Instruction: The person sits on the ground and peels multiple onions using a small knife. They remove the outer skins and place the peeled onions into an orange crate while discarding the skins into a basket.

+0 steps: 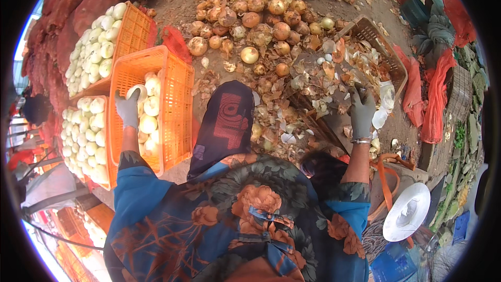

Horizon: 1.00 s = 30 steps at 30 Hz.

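My left hand [127, 110], in a grey glove, grips a peeled white onion [137, 91] inside an orange plastic crate [178, 105]. Several peeled onions [148, 123] lie along the crate's right side. My right hand [362, 113], gloved alike, is low over a heap of onion skins [332, 72]. Its fingers are curled near something small and dark, and I cannot tell whether they hold it. Just beyond that hand, a tilted crate [396, 62] has skins spilling around it.
Unpeeled onions [250, 19] are piled on the ground ahead. Two crates of peeled onions [96, 51] [84, 141] stand at the left, before red mesh sacks [94, 4]. Red netting [434, 102] and a white hat [407, 211] lie at the right.
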### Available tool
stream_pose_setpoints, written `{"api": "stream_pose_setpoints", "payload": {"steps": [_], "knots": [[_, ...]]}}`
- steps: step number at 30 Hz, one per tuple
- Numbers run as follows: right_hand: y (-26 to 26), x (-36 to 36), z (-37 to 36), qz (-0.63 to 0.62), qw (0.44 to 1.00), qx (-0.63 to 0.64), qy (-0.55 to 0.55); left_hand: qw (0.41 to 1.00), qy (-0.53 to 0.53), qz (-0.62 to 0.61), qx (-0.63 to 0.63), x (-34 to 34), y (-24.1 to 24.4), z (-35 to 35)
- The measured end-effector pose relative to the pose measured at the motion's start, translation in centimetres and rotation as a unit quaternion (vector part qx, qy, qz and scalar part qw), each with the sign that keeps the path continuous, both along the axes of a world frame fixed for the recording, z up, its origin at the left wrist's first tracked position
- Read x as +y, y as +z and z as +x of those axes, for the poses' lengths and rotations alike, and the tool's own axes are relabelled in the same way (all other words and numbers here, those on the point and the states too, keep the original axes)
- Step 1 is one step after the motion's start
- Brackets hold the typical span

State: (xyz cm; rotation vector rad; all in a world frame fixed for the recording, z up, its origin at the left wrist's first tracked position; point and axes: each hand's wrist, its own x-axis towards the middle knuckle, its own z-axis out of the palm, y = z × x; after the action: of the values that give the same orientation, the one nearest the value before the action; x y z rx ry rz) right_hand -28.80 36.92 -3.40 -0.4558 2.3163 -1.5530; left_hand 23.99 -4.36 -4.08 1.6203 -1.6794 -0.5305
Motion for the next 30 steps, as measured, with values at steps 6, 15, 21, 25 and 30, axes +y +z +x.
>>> {"api": "stream_pose_setpoints", "payload": {"steps": [6,15,21,25,30], "knots": [[-0.7,-2.0,-0.3,0.007,0.999,-0.001,0.032,0.991,-0.12,0.049,0.034,4.3,-2.6,-9.9],[0.5,-4.2,0.6,0.025,0.999,-0.019,0.033,0.881,-0.327,0.336,-0.062,1.3,-22.2,-28.2],[0.8,-4.8,-0.2,0.063,0.994,-0.086,-0.015,0.859,-0.248,0.421,-0.154,-4.5,-27.9,-37.9],[-0.8,-4.7,-0.6,0.072,0.997,-0.037,-0.019,0.856,-0.251,0.451,-0.04,-4.8,-31.1,-40.5],[0.0,-5.8,-0.6,0.041,0.994,-0.09,-0.042,0.883,-0.226,0.412,0.013,-3.3,-34.0,-39.0]]}}
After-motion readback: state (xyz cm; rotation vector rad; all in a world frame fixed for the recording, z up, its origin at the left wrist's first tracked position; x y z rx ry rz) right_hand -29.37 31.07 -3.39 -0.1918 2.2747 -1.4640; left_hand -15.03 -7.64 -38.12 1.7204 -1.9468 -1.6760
